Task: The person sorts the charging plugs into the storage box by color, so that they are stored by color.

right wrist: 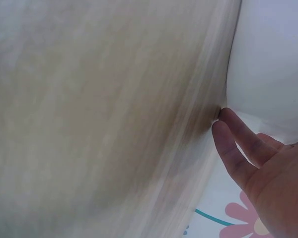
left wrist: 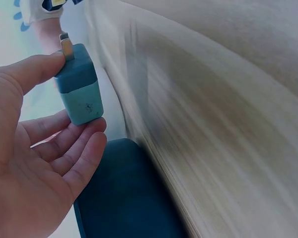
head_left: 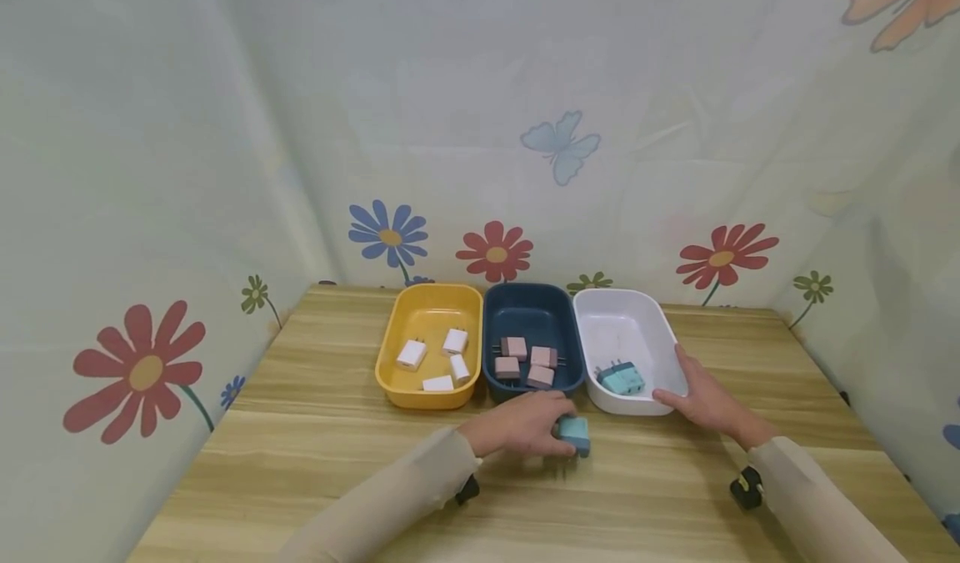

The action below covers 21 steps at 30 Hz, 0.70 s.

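My left hand (head_left: 521,424) pinches a two-tone teal charger plug (head_left: 573,434) over the table, just in front of the navy bin. In the left wrist view the thumb presses the plug's dark end beside a metal prong, and the fingertips support its lighter end. My right hand (head_left: 708,400) rests against the front right corner of the white bin (head_left: 663,338); its fingers lie fairly straight along the outside, thumb at the front. Teal charger plugs (head_left: 621,378) lie inside the white bin, close together; how many is hard to tell.
Left of the white bin stand the navy bin (head_left: 528,296) with several pink plugs (head_left: 542,376) and the yellow bin (head_left: 429,299) with several white plugs (head_left: 412,354). All three touch side by side on the wood-grain table (head_left: 300,429). A flowered cloth (head_left: 450,87) hangs behind.
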### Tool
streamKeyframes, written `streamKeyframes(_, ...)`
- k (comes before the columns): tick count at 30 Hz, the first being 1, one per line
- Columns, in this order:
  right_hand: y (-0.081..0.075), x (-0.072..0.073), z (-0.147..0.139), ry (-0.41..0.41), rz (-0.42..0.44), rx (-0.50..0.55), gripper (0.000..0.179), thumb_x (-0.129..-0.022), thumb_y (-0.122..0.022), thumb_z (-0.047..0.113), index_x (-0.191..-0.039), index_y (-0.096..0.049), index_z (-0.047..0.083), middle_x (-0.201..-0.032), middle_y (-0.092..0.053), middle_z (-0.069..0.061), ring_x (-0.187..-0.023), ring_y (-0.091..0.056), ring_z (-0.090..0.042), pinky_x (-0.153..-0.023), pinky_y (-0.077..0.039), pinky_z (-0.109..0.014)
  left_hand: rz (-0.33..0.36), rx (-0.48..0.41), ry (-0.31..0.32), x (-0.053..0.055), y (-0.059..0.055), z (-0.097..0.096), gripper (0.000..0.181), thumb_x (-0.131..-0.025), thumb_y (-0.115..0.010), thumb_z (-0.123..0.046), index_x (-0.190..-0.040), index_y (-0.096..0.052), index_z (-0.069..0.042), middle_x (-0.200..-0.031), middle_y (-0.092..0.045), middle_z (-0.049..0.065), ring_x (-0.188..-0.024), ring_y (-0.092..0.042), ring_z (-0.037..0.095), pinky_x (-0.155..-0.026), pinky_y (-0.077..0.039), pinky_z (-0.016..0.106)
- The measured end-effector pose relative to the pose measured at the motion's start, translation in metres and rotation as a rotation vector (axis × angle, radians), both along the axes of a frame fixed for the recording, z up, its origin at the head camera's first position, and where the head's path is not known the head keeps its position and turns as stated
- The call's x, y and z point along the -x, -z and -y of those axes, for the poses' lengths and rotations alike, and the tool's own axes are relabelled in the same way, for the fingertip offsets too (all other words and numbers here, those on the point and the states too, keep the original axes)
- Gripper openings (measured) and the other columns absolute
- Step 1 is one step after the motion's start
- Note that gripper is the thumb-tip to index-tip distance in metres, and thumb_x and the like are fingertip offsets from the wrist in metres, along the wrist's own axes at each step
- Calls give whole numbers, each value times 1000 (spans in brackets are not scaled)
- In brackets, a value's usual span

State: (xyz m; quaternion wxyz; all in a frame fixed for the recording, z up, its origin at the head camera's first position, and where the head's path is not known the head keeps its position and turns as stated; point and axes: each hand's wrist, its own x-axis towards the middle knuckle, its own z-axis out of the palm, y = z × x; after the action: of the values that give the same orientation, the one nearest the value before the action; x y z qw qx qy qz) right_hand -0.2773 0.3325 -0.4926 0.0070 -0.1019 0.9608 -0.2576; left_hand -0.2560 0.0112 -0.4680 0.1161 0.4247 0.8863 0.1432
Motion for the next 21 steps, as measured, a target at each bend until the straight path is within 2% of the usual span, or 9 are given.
streamKeyframes(9, -3, -2, -1, 0, 9, -1, 103, -77, -58, 51, -138, 3, -4, -137, -10, -32, -120, -20, -48, -91, -21, -60, 27, -46, 3, 0, 0, -4, 45, -76, -60, -50, -111, -53, -21, -93, -47, -12, -78, -46, 3, -64, -41, 15)
streamKeyframes(21, -3, -2, 1, 0, 7, -19, 102, -77, -58, 51, -138, 4, -2, -138, -11, -31, -121, -20, -47, -91, -22, -59, 96, -113, 12, 5, 1, -8, 43, -76, -62, -47, -109, -54, -20, -90, -48, -13, -79, -47, 3, -67, -41, 15)
